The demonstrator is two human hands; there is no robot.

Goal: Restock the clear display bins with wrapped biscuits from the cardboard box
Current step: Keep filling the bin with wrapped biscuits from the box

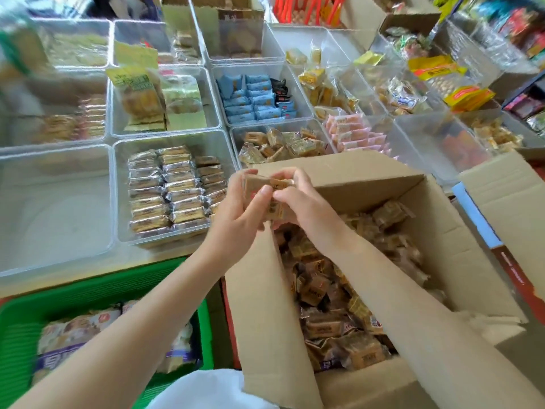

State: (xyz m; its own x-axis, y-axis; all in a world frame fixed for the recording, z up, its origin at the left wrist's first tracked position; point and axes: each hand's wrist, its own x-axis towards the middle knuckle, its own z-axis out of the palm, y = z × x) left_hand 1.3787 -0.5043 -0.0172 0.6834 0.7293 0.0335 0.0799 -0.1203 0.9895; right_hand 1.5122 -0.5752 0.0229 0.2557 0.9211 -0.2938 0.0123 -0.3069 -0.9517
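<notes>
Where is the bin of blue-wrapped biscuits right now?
In the head view, the bin of blue-wrapped biscuits sits in the middle row, centre, just beyond the bin of brown packets and left of the yellow packets.

We see tan wrapped biscuits [321, 286] in the brown cardboard box [460, 240], pale blue packets [253, 97], pink packets [354, 132], perhaps striped, and a green basket [97, 286].

Left hand [239, 208] and right hand [298, 199] raised together, fingers curled, pinching
</notes>
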